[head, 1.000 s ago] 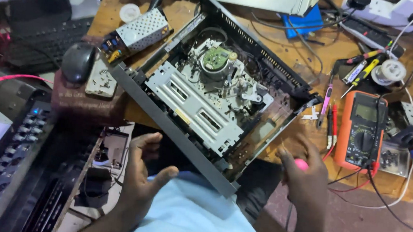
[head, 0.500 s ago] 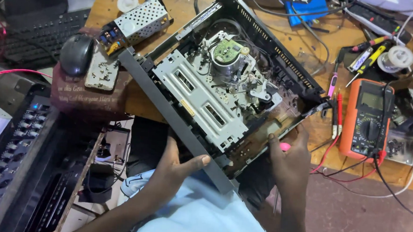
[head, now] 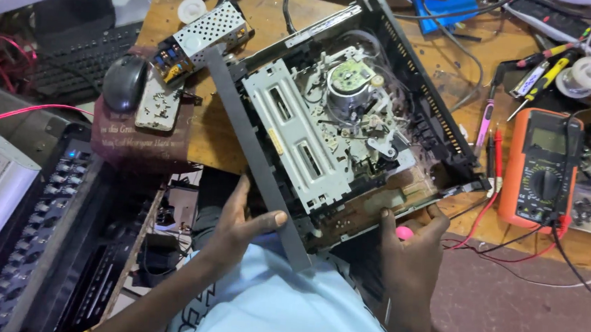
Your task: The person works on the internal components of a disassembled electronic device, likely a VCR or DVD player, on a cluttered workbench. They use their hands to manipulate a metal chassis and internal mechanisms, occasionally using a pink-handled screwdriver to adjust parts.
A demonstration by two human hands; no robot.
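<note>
Cluttered with tools and loose boards, the wooden desk [head: 202,133] carries an opened video cassette recorder [head: 339,127], its cover off and its metal tape deck bare.

Both hands hold the recorder at its near end, which juts past the desk edge toward the person's lap. The left hand [head: 241,217] has its grip closed on the grey front panel [head: 255,157], thumb lying across the panel's lower end. The right hand [head: 410,245] cups the near right corner of the chassis, fingers on the brown circuit board there, with a small pink object [head: 405,232] tucked under them.

Judging from this, 2 risks stand out:

- With only the far end on the desk, a slack hold could let the near end drop.
- Fingers pressing on the bare board could stress it.

Right of the recorder lie an orange multimeter [head: 545,171] and its red lead [head: 498,154], close enough that swinging the chassis might snag the wires. Left of the recorder sit a perforated metal module [head: 204,37] and a black mouse [head: 124,82], which a turn of the front panel could knock.
</note>
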